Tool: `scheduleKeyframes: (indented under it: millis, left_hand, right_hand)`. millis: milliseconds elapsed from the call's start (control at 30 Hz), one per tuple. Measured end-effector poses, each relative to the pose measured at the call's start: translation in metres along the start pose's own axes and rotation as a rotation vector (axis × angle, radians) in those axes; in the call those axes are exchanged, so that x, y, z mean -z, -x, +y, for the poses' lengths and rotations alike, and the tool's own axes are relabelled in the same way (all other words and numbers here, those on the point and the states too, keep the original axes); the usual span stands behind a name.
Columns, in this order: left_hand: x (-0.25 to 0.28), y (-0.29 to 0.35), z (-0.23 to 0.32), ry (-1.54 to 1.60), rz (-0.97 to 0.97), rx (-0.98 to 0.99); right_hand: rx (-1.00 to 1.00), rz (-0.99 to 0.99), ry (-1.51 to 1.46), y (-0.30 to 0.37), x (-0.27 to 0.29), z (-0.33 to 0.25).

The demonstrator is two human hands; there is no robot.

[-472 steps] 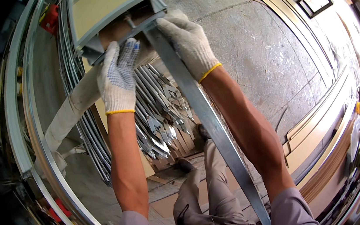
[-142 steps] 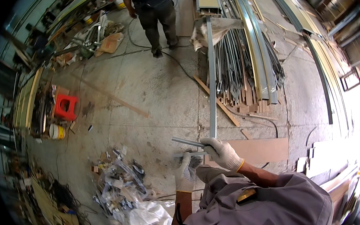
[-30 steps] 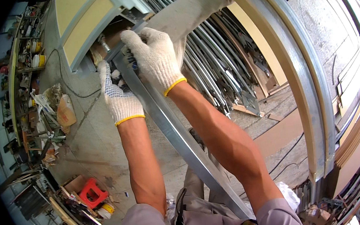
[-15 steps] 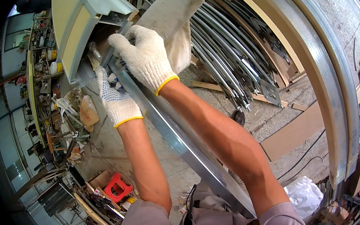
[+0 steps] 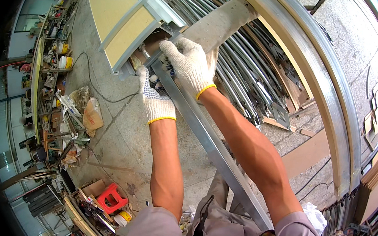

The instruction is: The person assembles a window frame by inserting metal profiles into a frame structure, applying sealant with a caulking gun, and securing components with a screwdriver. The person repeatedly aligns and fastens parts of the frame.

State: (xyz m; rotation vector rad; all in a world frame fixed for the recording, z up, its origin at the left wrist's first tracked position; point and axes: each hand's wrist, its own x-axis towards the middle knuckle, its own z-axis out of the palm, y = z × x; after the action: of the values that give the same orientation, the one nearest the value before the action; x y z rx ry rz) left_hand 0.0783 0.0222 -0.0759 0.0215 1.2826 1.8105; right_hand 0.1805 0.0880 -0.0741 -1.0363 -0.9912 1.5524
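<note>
A long grey metal profile (image 5: pixel 207 139) slants from beside my waist up to the end of a cream panel (image 5: pixel 130 29) framed in metal. My right hand (image 5: pixel 189 65), in a white knitted glove with a yellow cuff, is closed over the profile's far end. On its left side my left hand (image 5: pixel 156 96), gloved alike with blue dots on the palm, grips the same end, thumb pointing up it. Part of the fingers of both hands is hidden. Just beyond them, a small metal cylinder (image 5: pixel 144 51) shows in the panel's hollow end.
A padded grey beam (image 5: pixel 223 24) runs behind my right hand, above stacked metal tubes (image 5: pixel 239 66). Two long frame pieces (image 5: pixel 315 72) curve down the right. On the left are a cluttered rack (image 5: pixel 51 77), a plastic bag (image 5: pixel 92 116) and a red stool (image 5: pixel 112 198).
The whole view has shifted, so hands, profile and panel all appear farther right. Both hands keep their hold at the profile's far end, with little change in grip.
</note>
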Motion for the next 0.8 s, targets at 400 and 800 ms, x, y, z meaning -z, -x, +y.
scheduleKeyframes:
  millis: [400, 800]
  left_hand:
    - [0.023, -0.015, 0.011, -0.041, -0.229, 0.091]
    - [0.005, 0.072, 0.027, -0.088, -0.047, -0.155]
  right_hand:
    - [0.015, 0.058, 0.012, 0.006, 0.001, -0.007]
    - [-0.038, 0.135, -0.101, 0.027, 0.033, -0.03]
